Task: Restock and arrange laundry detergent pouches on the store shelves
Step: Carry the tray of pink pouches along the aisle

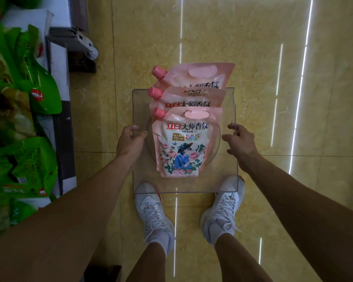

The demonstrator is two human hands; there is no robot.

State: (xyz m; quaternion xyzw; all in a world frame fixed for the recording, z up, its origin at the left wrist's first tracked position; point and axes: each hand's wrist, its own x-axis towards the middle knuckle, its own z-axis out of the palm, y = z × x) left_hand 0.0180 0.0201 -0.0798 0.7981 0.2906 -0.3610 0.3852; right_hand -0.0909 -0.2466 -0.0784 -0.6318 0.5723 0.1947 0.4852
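A clear plastic tray (183,185) hangs level over the floor in front of me. Three pink detergent pouches lie on it, overlapping like shingles. The nearest pouch (180,147) shows a floral picture; the middle pouch (189,97) and the far pouch (200,75) peek out behind it, each with a pink cap at its left corner. My left hand (130,139) grips the tray's left edge, fingers curled over the rim. My right hand (240,139) grips the right edge the same way.
Store shelves (58,78) run along the left, packed with green pouches (29,78). A price-tag holder (88,45) juts out from the shelf edge. Glossy yellow floor tiles (253,58) spread ahead and to the right. My white shoes (153,212) stand below the tray.
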